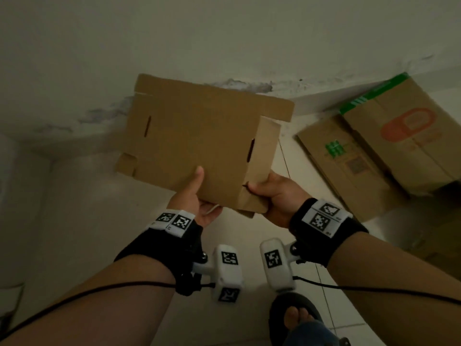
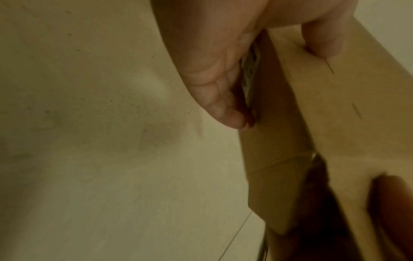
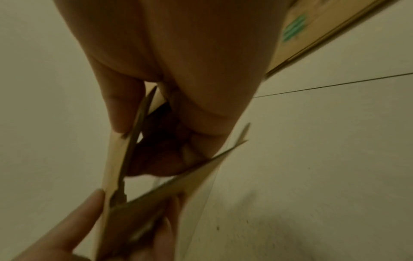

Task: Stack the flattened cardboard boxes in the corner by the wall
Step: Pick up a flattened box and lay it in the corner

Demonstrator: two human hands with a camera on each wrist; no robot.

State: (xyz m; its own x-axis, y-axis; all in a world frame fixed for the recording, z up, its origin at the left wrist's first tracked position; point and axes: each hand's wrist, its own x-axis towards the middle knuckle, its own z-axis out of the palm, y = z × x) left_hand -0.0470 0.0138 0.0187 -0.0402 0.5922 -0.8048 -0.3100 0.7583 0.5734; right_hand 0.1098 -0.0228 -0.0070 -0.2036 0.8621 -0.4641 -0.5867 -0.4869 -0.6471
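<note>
- The left hand (image 1: 193,203) is gripping the near edge of a plain flattened cardboard box (image 1: 199,143), its thumb (image 1: 198,176) lying straight up the top face while the other fingers (image 2: 223,109) are curling underneath the board.
- The right hand (image 1: 277,196) is pinching the box's near right corner, thumb (image 1: 254,188) pressing on top beside a small slit and the fingers tucking under a folded side flap (image 1: 264,143).
- In the right wrist view the flap's layers are splaying apart around the right hand's fingers (image 3: 125,109), and the left hand's fingertips are showing at the bottom of that picture.
- The box is hanging in the air between both hands, tilting a little, clear of the floor, with two narrow slots showing dark on its face.
- Both wrists are wearing black straps with white marker tags and small white camera units (image 1: 228,268), with thin black cables trailing back along the forearms.
- Beyond the box, to the right, two printed flattened boxes (image 1: 389,146) are lying on the pale tiled floor (image 1: 99,208) against the foot of the wall (image 1: 224,33), the upper one bearing an orange pill-shaped mark and green stripes, the lower one a green logo.
- The wall's paint is peeling along its base.
- A foot in a dark sandal (image 1: 296,315) is standing on the tiles below the right wrist.
</note>
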